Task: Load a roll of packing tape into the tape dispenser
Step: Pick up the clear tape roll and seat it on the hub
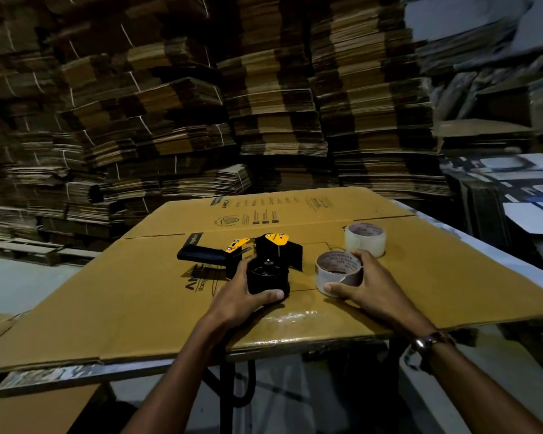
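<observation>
A black and yellow tape dispenser [264, 252] lies on its side on a flattened cardboard box [138, 292], its handle pointing left. My left hand [245, 296] is wrapped around the dispenser's black round hub, thumb at the front. Just to the right, a nearly spent tape roll [337, 269] with a brown core lies flat, and my right hand [367, 286] grips it, fingers over the far rim and thumb on the near side. A fuller clear tape roll [365, 239] stands behind it, untouched.
The cardboard sheet covers a table whose metal edge [51, 375] shows at the front left. Tall stacks of flattened cartons [232, 104] fill the background. White-faced sheets [527, 214] are piled at the right. A watch is on my right wrist.
</observation>
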